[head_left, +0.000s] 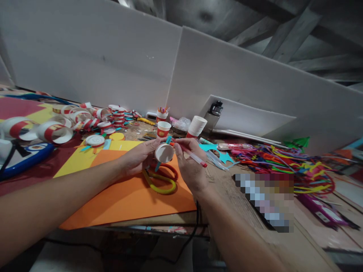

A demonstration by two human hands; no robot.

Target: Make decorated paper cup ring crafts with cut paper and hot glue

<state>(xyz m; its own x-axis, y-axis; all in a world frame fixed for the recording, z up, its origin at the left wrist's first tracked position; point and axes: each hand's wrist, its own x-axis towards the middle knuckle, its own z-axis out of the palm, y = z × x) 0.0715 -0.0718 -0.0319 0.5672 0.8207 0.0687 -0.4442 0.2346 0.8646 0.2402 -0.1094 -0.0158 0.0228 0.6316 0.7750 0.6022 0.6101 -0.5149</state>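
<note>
Near the middle, my left hand (pixel 140 155) is closed on the side of a small white round cup piece (pixel 164 153), with teal strips at its upper and lower edges. My right hand (pixel 193 164) is closed around a pen with a red end (pixel 195 156), close to the right side of the cup piece. The pen's tip is too small to make out by the upper teal strip. Below the hands, scissors with yellow and red handles (pixel 160 186) lie on an orange sheet (pixel 119 198); their blades are hidden.
Behind the hands stand a paper cup (pixel 163 129), a cup stack (pixel 196 127) and a dark bottle (pixel 212 118). Cut cup rings (pixel 55 131) lie left. Colourful pipe cleaners (pixel 272 156), a pixelated object (pixel 263 202) and a purple tool (pixel 321 211) are at right.
</note>
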